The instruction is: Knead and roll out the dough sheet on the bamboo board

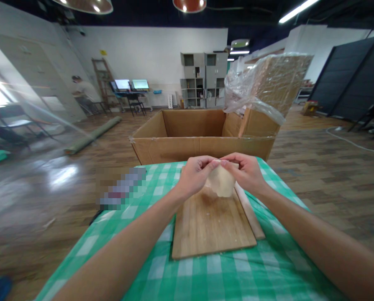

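A thin, pale sheet of dough (221, 182) hangs between my hands above a wooden cutting board (215, 228). My left hand (197, 172) pinches its upper left edge between thumb and fingers. The upper right edge is pinched by my right hand (244, 170), and the two thumbs nearly meet at the top. Along the board's right side lies a pale wooden rolling pin (249, 213), its far end hidden behind my right hand and the dough. A few light specks dot the board's surface.
A green-and-white checked cloth (155, 251) covers the table. A blurred-out flat object (123, 189) lies at its left edge. Beyond the table stands a large open cardboard box (202, 148) with plastic-wrapped cardboard (277, 83). A person (85, 94) sits far left.
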A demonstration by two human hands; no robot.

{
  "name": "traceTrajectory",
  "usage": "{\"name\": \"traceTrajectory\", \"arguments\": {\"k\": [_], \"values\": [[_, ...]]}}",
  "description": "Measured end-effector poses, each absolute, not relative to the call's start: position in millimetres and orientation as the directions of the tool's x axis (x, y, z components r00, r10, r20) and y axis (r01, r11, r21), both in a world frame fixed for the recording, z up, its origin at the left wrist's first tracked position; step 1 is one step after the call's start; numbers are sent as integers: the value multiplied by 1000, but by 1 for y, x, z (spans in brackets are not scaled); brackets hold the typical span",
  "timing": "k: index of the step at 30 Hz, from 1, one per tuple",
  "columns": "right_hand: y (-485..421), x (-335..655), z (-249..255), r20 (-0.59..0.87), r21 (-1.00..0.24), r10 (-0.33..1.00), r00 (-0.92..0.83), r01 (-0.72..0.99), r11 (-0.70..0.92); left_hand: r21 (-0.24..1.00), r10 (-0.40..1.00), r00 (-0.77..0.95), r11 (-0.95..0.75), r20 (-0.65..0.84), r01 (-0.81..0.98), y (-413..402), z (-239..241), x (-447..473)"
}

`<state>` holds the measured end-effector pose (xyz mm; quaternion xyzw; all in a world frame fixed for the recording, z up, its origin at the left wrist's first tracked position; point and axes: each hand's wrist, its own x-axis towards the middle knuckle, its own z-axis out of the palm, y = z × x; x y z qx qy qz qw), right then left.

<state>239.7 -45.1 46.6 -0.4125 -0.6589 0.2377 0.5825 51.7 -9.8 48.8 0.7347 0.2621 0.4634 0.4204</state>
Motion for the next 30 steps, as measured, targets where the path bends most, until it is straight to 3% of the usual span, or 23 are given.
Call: {"name": "traceTrajectory", "arguments": {"k": [4,8,12,21,30], "values": [[-45,241,48,598,-768,799,56,325,552,858,777,394,-510,491,-64,-10,46,52],[-45,240,47,592,-766,805,33,336,549,766,734,316,-641,600,35,-12,48,49],[-45,240,46,591,-760,806,36,359,542,732,717,325,-674,617,97,-12,49,46],[-47,239,46,587,-762,808,46,369,532,826,777,326,-564,538,-17,-8,48,51],[-47,240,46,601,-739,799,39,409,536,918,881,272,-338,386,-207,-11,52,53]]}}
